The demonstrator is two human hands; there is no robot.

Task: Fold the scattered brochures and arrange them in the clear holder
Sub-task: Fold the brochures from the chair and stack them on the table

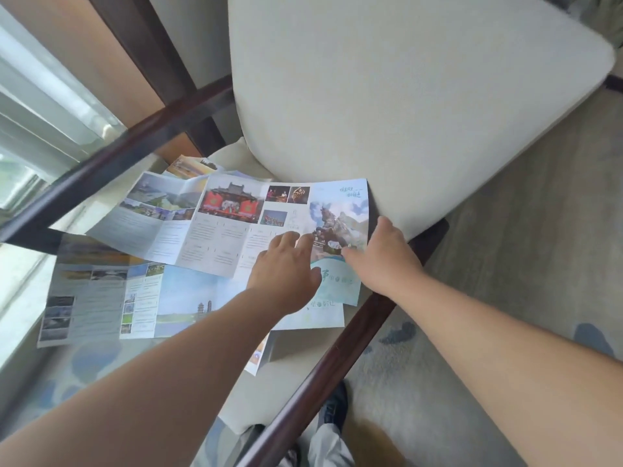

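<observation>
Currently you are pressing your left hand (286,264), fingers flat, on the top brochure (222,224), which is lying unfolded on the glass surface (84,365); your right hand (387,254) is pinching its right edge, thumb on top.

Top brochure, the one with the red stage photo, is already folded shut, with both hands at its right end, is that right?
Not quite. The head view shows the top brochure spread open with its panels unfolded, not folded shut. The left hand and the right hand are indeed at its right end.
</observation>
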